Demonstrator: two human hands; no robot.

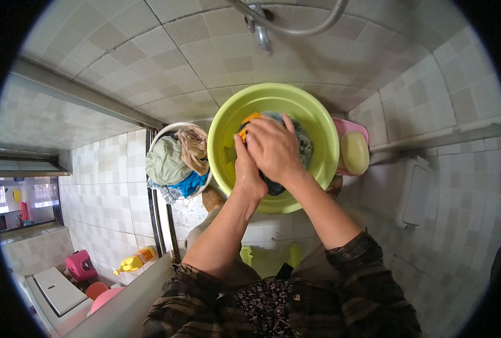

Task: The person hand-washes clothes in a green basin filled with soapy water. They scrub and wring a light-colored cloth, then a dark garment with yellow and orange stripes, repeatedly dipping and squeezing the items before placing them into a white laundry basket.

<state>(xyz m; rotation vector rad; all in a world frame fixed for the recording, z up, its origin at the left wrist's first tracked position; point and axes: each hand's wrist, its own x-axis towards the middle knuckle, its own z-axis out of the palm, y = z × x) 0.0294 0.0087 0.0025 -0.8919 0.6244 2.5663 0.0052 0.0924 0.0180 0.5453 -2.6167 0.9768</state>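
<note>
My left hand (247, 171) and my right hand (275, 148) meet over a round lime-green plastic basin (273, 91). The right palm lies across the left fingers, and the two press on a dark garment with orange parts (250, 120) at the fingertips. Most of what sits between the palms is hidden. Below them, more dark, wet cloth (305, 145) rests in the basin, with greyish suds or water around it.
Left of the basin stands a pale tub (175, 126) heaped with clothes (168, 160). To the right, a yellow-green oval dish (355, 153) overlaps a pink plastic piece (351, 126). A metal tap (263, 40) with a flexible hose (301, 29) projects from the tiled wall ahead.
</note>
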